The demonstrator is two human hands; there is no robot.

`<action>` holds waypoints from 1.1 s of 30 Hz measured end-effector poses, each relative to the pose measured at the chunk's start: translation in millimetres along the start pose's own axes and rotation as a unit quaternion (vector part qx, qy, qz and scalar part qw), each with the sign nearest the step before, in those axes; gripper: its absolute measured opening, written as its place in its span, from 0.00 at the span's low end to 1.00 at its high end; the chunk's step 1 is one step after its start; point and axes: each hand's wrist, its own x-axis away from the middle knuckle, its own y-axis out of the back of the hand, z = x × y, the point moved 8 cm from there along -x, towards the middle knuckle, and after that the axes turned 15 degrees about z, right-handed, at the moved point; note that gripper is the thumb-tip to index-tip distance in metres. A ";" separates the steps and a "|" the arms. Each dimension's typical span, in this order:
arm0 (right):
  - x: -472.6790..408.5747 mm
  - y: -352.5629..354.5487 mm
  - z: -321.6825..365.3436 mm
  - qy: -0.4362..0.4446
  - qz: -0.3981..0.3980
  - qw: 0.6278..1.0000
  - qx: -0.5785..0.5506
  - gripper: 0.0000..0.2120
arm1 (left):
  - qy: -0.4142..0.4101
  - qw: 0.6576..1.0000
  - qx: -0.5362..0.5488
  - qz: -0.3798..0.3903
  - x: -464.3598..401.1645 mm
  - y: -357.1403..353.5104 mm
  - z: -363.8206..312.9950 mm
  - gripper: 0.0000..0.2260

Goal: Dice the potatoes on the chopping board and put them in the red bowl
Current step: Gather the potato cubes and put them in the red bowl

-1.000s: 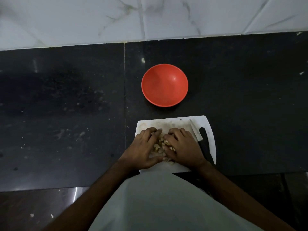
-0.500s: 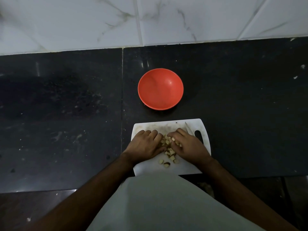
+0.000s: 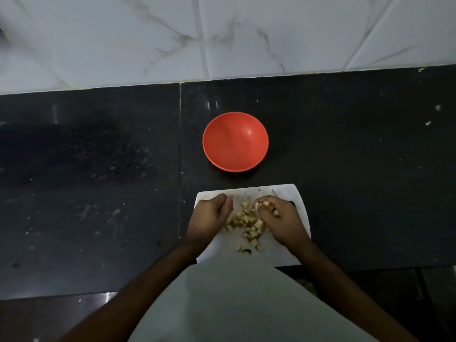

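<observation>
Two hands on the chopping board: right hand curled around some potato cubes, left hand loosely open, apparently empty. Red bowl sits at 12 o'clock, empty.

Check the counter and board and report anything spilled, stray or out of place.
Nothing stands out. The potato pieces all lie on the chopping board, between the left hand and the right hand; none are on the black counter. The red bowl stands upright and empty beyond the board.

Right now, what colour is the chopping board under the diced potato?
White, with faint brownish smears near its far edge. The chopping board shows only in the head view.
</observation>
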 end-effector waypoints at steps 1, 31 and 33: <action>0.5 -1.0 -2.4 -0.022 0.006 0.998 -0.062 0.09 | 0.023 0.992 0.127 0.002 -0.1 1.6 2.4 0.22; -135.3 34.4 93.1 -0.068 -0.078 0.980 -0.170 0.12 | 0.108 0.957 0.266 -0.037 -121.7 75.9 -36.9 0.17; -134.6 39.4 94.2 -0.041 -0.093 0.987 -0.120 0.15 | 0.108 0.950 0.291 -0.032 -120.5 74.5 -36.7 0.22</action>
